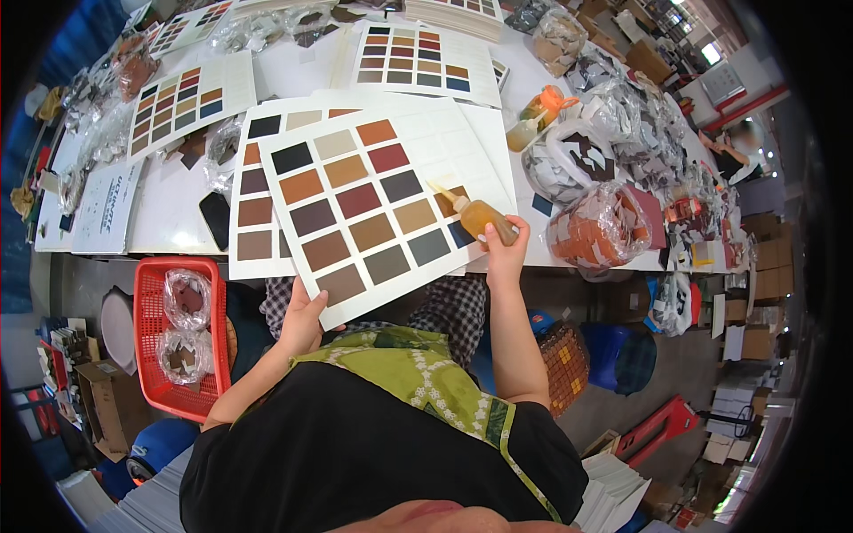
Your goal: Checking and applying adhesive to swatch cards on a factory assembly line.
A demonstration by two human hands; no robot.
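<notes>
A white swatch card (322, 234) with rows of coloured squares is tilted up off the near edge of the table. My left hand (303, 322) grips its lower left corner, thumb on top. In my right hand (506, 251) is a squeeze bottle (484, 218) of amber liquid, its pale nozzle pointing left over the card's right-hand squares. That hand is also by the card's right edge; whether it touches the card I cannot tell. More swatch cards (252, 258) lie beneath the held one, partly covered by it.
On the right of the table (533, 244) are plastic bags of cut swatches (597, 226) and an orange-capped bottle (546, 105). A dark phone (214, 219) lies at the left. Below the table edge stands a red basket (147, 355) with bagged pieces. Farther right, a person (742, 151) is at work.
</notes>
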